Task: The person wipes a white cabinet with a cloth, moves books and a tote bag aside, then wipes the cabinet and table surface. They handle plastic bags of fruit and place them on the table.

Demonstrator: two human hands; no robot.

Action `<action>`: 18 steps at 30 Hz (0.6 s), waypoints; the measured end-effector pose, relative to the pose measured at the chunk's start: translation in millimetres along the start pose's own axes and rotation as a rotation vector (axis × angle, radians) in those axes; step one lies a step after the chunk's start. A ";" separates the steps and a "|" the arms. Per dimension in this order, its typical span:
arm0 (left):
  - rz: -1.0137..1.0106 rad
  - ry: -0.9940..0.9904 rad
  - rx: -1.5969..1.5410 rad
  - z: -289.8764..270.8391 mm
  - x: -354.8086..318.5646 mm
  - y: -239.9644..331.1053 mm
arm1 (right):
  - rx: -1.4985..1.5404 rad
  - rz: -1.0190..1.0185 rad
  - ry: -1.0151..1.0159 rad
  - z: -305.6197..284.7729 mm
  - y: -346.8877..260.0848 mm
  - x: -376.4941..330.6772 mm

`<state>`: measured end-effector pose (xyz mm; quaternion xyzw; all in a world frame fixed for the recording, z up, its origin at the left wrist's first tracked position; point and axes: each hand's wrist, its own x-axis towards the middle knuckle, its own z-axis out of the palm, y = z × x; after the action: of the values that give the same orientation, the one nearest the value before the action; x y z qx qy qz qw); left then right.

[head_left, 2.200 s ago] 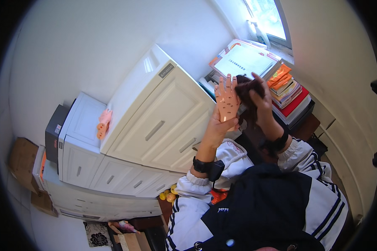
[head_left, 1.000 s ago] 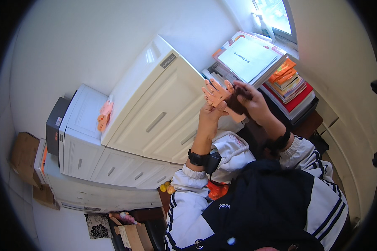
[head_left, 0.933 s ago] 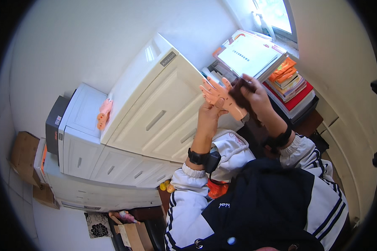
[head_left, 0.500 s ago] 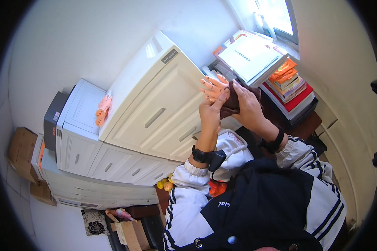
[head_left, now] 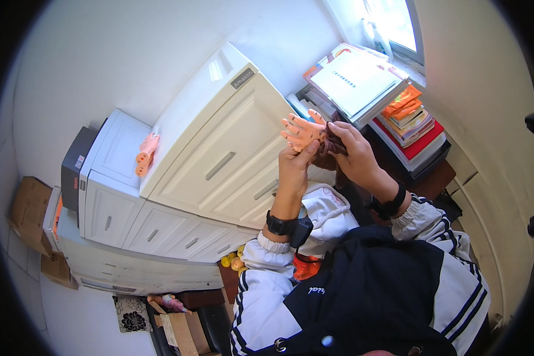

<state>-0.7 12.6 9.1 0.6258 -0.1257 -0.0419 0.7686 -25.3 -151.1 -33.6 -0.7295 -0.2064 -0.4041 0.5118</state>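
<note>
Both hands, left hand [head_left: 295, 169] and right hand [head_left: 351, 155], close together on a small orange plastic doll [head_left: 302, 131] with dark brown hair [head_left: 328, 153]; it looks light and rigid, best gripped by the torso.

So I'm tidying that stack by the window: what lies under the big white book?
Under the white book show orange booklets, then mixed books and a red one. Anything directly beneath its middle is covered.

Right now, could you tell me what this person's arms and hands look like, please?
Both hands are bare. The left hand has a black wristband with a small black unit; the right hand has a black wristband too. The sleeves are white with dark stripes and gathered cuffs.
</note>
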 end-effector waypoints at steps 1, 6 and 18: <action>0.019 -0.042 -0.021 -0.8 -0.4 -0.3 | 0.041 0.033 0.020 -0.5 -0.2 0.1; 0.000 -0.110 -0.030 -1.8 -1.4 2.5 | 0.367 0.288 0.109 -0.7 10.5 1.5; 0.075 -0.083 -0.145 3.1 13.0 -4.3 | 1.249 0.730 -0.016 -12.4 26.6 -18.2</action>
<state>11.5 5.9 7.4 0.5611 -0.1773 -0.0480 0.8071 -21.7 -170.7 -61.7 -0.3264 -0.1455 -0.0087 0.9339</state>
